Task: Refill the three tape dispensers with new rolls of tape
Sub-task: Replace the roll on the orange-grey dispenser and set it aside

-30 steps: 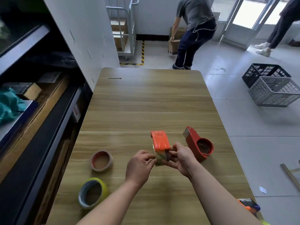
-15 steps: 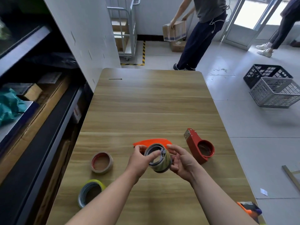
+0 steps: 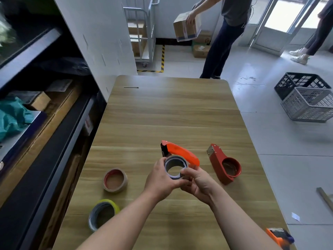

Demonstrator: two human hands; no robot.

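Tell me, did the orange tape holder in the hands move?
Yes. Held by the left hand and right hand, the orange dispenser turned from end-on to side-on, while staying just left of the red dispenser.

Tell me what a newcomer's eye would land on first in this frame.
The bright orange tape dispenser stands out at the near middle of the wooden table, with the left hand and right hand gripping the tape roll seated in it. A red dispenser lies just to its right; a brown roll and a yellow-edged roll lie to its left. Beyond the far end, another person carries a cardboard box.
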